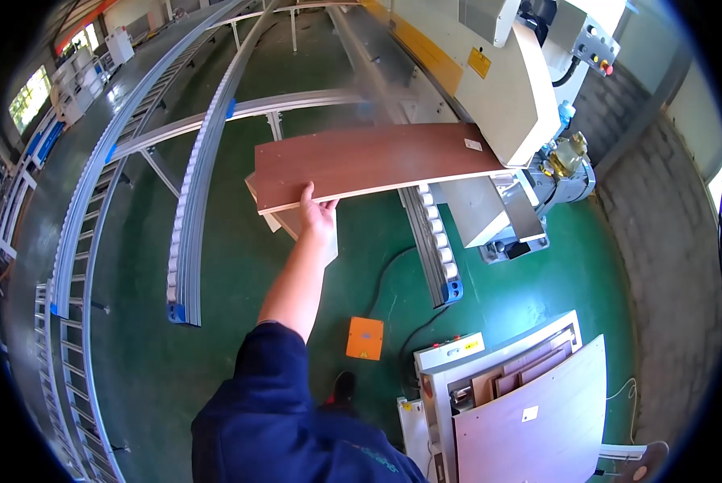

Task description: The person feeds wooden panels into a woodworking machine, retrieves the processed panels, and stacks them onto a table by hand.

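Observation:
My left hand (318, 216) reaches forward and is closed on the near edge of a long reddish-brown board (369, 159). Its thumb lies on the upper face and the fingers go under the edge, partly hidden. The board's right end, with a small white label (473, 145), lies beside the white machine housing (510, 101). Below the board's left end, a lighter panel (330, 241) shows in part. My right hand is out of view.
Roller rails (192, 217) run along the left, and a short roller rail (435, 241) stands under the board. An orange box (365, 338) and a black cable are on the green floor. At lower right, a rack holds several panels behind a large pale panel (538, 427).

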`<state>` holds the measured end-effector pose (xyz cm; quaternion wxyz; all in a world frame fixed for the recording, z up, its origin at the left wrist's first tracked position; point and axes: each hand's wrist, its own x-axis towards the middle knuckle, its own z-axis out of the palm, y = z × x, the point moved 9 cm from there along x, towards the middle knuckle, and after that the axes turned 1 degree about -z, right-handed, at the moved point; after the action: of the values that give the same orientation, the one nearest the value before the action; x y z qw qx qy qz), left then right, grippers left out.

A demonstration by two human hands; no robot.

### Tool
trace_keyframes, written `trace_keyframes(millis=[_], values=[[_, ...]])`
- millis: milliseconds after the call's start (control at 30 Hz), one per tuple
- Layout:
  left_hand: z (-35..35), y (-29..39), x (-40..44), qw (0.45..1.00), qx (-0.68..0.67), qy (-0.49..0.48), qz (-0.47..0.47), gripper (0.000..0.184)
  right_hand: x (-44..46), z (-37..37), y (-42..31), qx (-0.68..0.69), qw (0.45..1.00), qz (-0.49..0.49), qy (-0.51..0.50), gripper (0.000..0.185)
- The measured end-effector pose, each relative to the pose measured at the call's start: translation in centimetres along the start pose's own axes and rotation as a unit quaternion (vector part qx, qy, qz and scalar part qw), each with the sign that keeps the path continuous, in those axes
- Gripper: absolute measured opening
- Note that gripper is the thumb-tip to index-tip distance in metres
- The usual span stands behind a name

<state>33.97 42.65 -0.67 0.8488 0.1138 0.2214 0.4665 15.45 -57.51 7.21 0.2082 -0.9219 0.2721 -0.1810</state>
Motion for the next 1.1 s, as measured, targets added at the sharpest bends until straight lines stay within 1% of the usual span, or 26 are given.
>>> trace_keyframes(millis=[100,167,200,267,300,333,400,467,533,567,600,667,733,800,867,900,933,1000,1067,1100], values=[[0.9,1.0,-4.6,1.000,0.003,-0.025,-0.014,0.044,0.3,2.6,-3.0,0.075,0.997,0.001,-0.017,0.049],[-0.3,1.2,-7.0,0.999,0.005,-0.031,-0.015,0.040,-1.3,3.6,-10.0,0.149,0.988,0.015,-0.034,0.045],[-1.1,1.2,-8.2,1.000,0.002,-0.025,-0.016,0.039,-1.8,4.0,-12.1,0.187,0.981,0.019,-0.042,0.044],[-2.1,1.5,-11.3,1.000,0.005,-0.018,-0.021,0.037,1.7,11.2,-7.5,0.243,0.965,-0.015,-0.098,0.044],[-2.9,1.4,-12.6,0.999,0.000,-0.013,-0.040,0.036,1.1,12.2,-9.5,0.258,0.958,-0.032,-0.123,0.043],[-3.4,1.7,-14.2,0.999,0.018,-0.019,-0.044,0.035,-0.5,12.8,-14.3,0.274,0.949,-0.047,-0.147,0.042],[-4.0,2.5,-17.6,0.997,0.036,-0.027,-0.056,0.033,-3.0,15.1,-20.8,0.354,0.907,-0.046,-0.224,0.042],[-3.2,4.0,-21.7,0.998,0.045,-0.020,-0.043,0.031,-6.0,16.6,-27.5,0.423,0.853,-0.071,-0.297,0.041],[-3.4,4.8,-24.9,0.997,0.057,-0.018,-0.050,0.031,-9.6,17.0,-33.9,0.482,0.785,-0.025,-0.388,0.042],[-3.0,5.3,-26.6,0.997,0.063,-0.020,-0.047,0.031,-10.6,18.8,-35.6,0.536,0.723,-0.001,-0.435,0.046],[-2.8,5.8,-28.6,0.996,0.070,-0.019,-0.045,0.032,-11.7,21.1,-36.9,0.584,0.655,0.023,-0.478,0.050],[-2.7,6.7,-32.3,0.995,0.087,-0.033,-0.046,0.033,-13.8,22.8,-40.4,0.700,0.454,0.095,-0.542,0.060],[-2.8,6.8,-36.0,0.990,0.102,-0.069,-0.065,0.035,-14.3,20.0,-42.5,0.766,0.323,0.185,-0.524,0.068],[-2.5,7.1,-39.6,0.987,0.112,-0.094,-0.067,0.038,-12.8,19.7,-39.4,0.774,0.350,0.241,-0.470,0.073],[-2.7,6.9,-42.6,0.981,0.114,-0.133,-0.079,0.042,-11.8,17.0,-36.0,0.776,0.389,0.195,-0.456,0.076],[-2.7,6.6,-44.2,0.979,0.111,-0.146,-0.089,0.044,-11.0,16.4,-34.0,0.781,0.388,0.194,-0.449,0.073],[-2.6,6.2,-45.8,0.976,0.109,-0.160,-0.100,0.046,-10.3,15.5,-31.8,0.779,0.404,0.218,-0.427,0.062],[-2.6,4.6,-49.2,0.969,0.107,-0.179,-0.135,0.050,-8.3,11.3,-27.7,0.778,0.445,0.203,-0.394,0.045],[-2.2,2.2,-52.7,0.948,0.108,-0.234,-0.187,0.047,-6.2,6.7,-22.6,0.788,0.481,0.188,-0.334,0.019],[-1.8,0.7,-54.7,0.940,0.114,-0.249,-0.205,0.047,-5.3,5.1,-19.6,0.794,0.492,0.181,-0.308,0.015]])
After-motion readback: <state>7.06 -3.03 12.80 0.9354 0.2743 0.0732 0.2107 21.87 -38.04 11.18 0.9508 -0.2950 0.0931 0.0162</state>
